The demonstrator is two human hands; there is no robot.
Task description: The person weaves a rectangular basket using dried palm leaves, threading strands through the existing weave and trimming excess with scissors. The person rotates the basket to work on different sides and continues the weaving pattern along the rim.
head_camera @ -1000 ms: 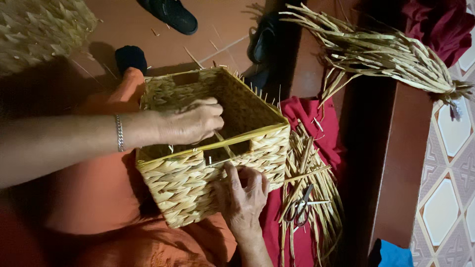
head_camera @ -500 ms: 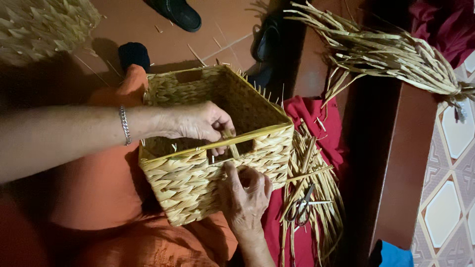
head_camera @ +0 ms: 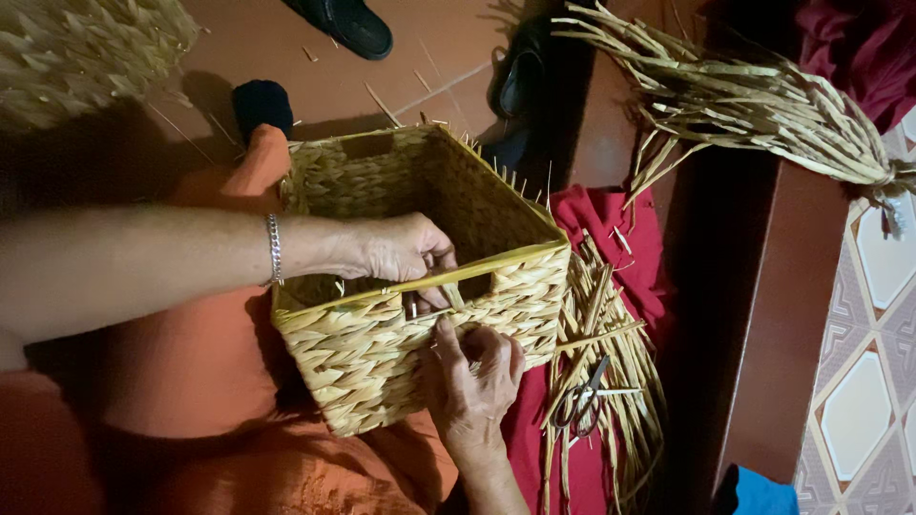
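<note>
A square woven straw basket [head_camera: 363, 362] rests on my lap, over orange cloth. My left hand [head_camera: 396, 250], with a silver bracelet at the wrist, reaches inside the basket and pinches a straw strand at the near rim by the handle slot. My right hand [head_camera: 472, 381] presses on the outside of the near wall just under that slot, fingers on the same strand. Short straw ends stick up along the basket's right rim.
Loose straw strips and a pair of scissors [head_camera: 582, 405] lie on red cloth [head_camera: 611, 224] to the right. A big straw bundle [head_camera: 763, 105] lies at the upper right, another woven piece [head_camera: 76, 48] upper left. Dark shoes [head_camera: 348, 21] stand on the floor beyond.
My left hand has slid down inside the basket toward the near rim. The basket has shifted slightly. My right hand stays at the outer wall, fingers working the strand.
</note>
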